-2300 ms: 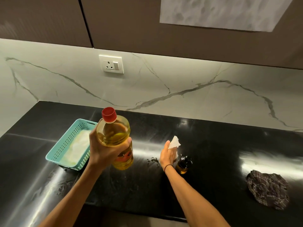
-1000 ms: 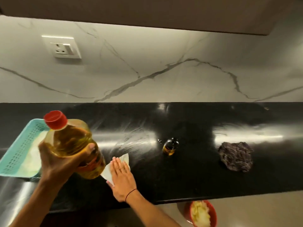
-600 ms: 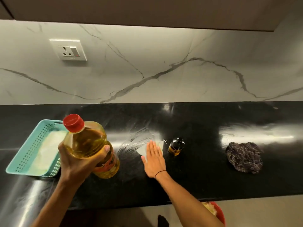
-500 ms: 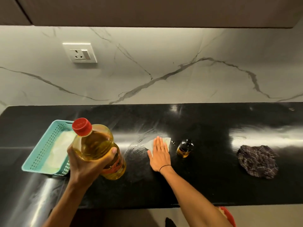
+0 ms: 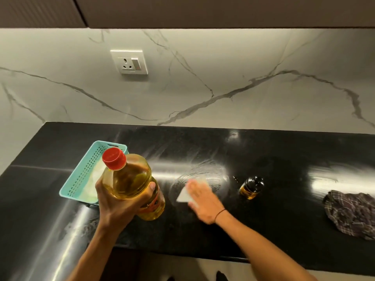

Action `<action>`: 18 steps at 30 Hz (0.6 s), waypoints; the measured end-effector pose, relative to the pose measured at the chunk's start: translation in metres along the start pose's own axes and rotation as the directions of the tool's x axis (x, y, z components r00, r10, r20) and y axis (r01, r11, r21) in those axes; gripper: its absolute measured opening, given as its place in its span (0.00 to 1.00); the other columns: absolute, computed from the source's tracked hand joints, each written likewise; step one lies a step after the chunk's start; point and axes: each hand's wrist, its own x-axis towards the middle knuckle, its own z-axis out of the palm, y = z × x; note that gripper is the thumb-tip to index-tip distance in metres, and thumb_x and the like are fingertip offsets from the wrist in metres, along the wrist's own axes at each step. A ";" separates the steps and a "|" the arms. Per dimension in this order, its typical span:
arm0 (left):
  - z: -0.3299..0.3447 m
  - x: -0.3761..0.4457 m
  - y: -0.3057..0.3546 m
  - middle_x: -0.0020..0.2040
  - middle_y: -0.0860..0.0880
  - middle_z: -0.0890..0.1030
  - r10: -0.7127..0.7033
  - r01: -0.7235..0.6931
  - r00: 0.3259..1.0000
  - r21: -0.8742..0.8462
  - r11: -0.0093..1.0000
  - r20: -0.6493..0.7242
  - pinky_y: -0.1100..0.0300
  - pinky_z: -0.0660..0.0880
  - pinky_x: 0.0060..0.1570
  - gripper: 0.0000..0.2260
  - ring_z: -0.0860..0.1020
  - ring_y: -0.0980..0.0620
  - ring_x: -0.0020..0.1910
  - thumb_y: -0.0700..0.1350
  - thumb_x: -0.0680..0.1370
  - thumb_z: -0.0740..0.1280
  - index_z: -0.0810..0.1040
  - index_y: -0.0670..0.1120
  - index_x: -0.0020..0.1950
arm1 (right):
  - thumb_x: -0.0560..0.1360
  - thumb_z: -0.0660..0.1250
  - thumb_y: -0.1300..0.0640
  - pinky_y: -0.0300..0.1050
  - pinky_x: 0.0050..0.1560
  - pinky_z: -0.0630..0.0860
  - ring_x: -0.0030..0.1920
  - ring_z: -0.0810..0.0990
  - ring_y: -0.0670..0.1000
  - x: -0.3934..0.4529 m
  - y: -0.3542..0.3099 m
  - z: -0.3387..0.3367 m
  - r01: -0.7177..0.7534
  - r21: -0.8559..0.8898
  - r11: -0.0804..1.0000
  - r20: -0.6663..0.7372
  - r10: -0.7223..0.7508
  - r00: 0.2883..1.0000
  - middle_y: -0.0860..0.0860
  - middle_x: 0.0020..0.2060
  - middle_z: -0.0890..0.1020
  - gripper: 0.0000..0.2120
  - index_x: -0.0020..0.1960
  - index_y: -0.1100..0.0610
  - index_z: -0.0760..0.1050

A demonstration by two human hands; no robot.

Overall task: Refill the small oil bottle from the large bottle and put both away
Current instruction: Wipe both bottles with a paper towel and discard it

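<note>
My left hand point(image 5: 114, 203) grips the large oil bottle point(image 5: 133, 179), which has a red cap and yellow oil inside, and holds it above the black counter point(image 5: 284, 155). My right hand point(image 5: 203, 201), blurred, presses flat on a white tissue point(image 5: 183, 194) on the counter, fingers straight. The small oil bottle point(image 5: 251, 187), dark-capped with amber oil, stands upright to the right of that hand, apart from it.
A teal perforated basket point(image 5: 85, 175) with white paper in it sits at the left behind the large bottle. A dark checked cloth point(image 5: 353, 213) lies at the right. Wipe smears show on the counter around the tissue. A wall socket point(image 5: 129, 61) is above.
My right hand has kept sliding the tissue over the counter, now further left from the small bottle. The large bottle stays held in my left hand.
</note>
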 end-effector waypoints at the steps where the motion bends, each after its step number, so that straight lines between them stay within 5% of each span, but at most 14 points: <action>1: -0.002 0.000 0.000 0.50 0.54 0.87 0.009 -0.009 1.000 0.009 1.000 -0.006 0.41 0.85 0.53 0.24 0.87 0.50 0.50 0.52 0.62 0.82 0.82 0.62 0.56 | 0.84 0.43 0.41 0.54 0.82 0.38 0.84 0.44 0.57 0.004 0.021 -0.006 -0.109 0.001 0.994 -0.022 0.109 0.994 0.55 0.82 0.41 0.35 0.84 0.59 0.43; 4: -0.007 0.001 -0.002 0.52 0.47 0.87 0.027 -0.026 1.000 0.031 0.999 -0.009 0.35 0.83 0.53 0.24 0.87 0.42 0.51 0.51 0.62 0.82 0.83 0.59 0.56 | 0.81 0.36 0.40 0.56 0.82 0.43 0.84 0.45 0.58 0.029 0.054 -0.020 -0.378 0.052 0.924 -0.038 0.380 0.924 0.58 0.83 0.46 0.38 0.84 0.61 0.47; 7: -0.011 0.000 -0.007 0.53 0.43 0.86 0.029 -0.028 0.999 0.044 0.999 -0.021 0.33 0.83 0.54 0.25 0.86 0.40 0.52 0.52 0.61 0.82 0.83 0.59 0.56 | 0.80 0.33 0.39 0.59 0.82 0.43 0.83 0.43 0.59 0.069 0.028 -0.023 -0.473 0.110 0.874 -0.028 0.478 0.878 0.59 0.83 0.46 0.39 0.83 0.62 0.45; 13: -0.011 -0.001 -0.015 0.55 0.41 0.85 0.000 0.001 1.000 0.037 0.999 -0.019 0.33 0.82 0.55 0.26 0.86 0.39 0.53 0.52 0.61 0.83 0.82 0.57 0.57 | 0.81 0.36 0.39 0.60 0.82 0.42 0.82 0.37 0.59 0.091 -0.082 -0.003 -0.106 0.086 0.991 0.037 0.104 0.994 0.61 0.83 0.44 0.38 0.83 0.62 0.42; 18: 0.000 0.001 -0.023 0.52 0.48 0.87 -0.063 0.063 0.998 -0.026 0.998 0.000 0.36 0.83 0.56 0.26 0.87 0.42 0.51 0.52 0.61 0.83 0.82 0.61 0.57 | 0.85 0.44 0.39 0.55 0.82 0.41 0.83 0.37 0.53 0.009 -0.091 0.012 0.136 0.043 0.990 0.003 -0.137 0.991 0.54 0.84 0.42 0.35 0.84 0.57 0.40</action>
